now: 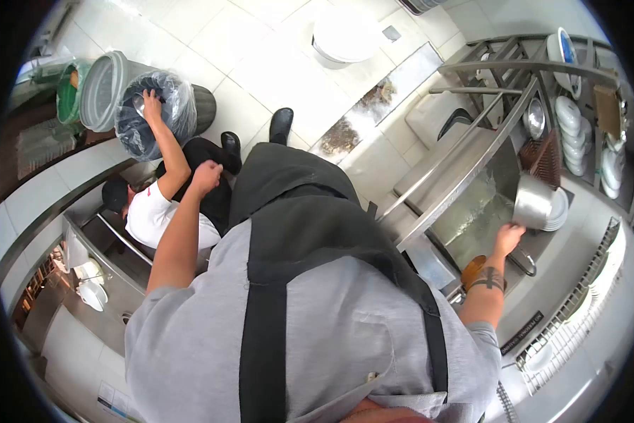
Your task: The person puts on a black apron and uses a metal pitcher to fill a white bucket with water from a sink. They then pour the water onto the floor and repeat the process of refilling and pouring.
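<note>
My right hand [507, 237], tattooed at the wrist, grips the rim of a steel pot [533, 200] and holds it tilted over the steel sink [472, 211], which has water in it. A stack of white plates [561, 209] lies just behind the pot. My left hand [205, 176] is raised in a closed fist with nothing visible in it. It hangs above a crouching co-worker [151, 215] in a white shirt and black cap. That person's hand [150, 95] reaches into a bin lined with a black bag [155, 113].
A rack [578, 127] at the right holds white plates and steel bowls. An orange item [473, 268] sits by the sink's near edge. On the tiled floor are a white bucket [345, 35], a drain grate [373, 106], a grey lid [102, 92] and a green bin [69, 95].
</note>
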